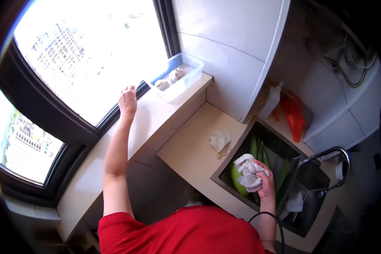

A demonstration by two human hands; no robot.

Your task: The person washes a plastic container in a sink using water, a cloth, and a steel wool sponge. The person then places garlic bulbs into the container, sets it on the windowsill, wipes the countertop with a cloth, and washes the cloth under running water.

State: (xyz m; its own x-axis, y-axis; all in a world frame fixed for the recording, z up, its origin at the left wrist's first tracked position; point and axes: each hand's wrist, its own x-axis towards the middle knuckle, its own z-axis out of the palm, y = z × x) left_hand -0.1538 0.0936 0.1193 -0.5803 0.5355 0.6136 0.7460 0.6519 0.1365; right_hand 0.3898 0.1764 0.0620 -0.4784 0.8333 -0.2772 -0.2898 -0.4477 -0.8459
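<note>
My right hand (265,182) is closed around a crumpled white cloth (250,171), held over the dark sink (218,174). Below the cloth, a large round green thing (238,180), perhaps a melon, lies in the basin beside long green leaves (258,149). My left arm stretches to the window sill. At the lower edge of the window frame my left hand (128,101) has its fingers bent together, and what they grip is hard to see. Just right of that hand, a clear plastic container (183,87) holds several garlic bulbs (175,75).
A curved faucet (342,157) rises at the sink's right side. A crumpled white tissue (220,140) lies on the counter (186,135). Behind the sink are an orange-red bag (293,114) and a white bottle (271,100). A black cable (279,222) loops near my right forearm.
</note>
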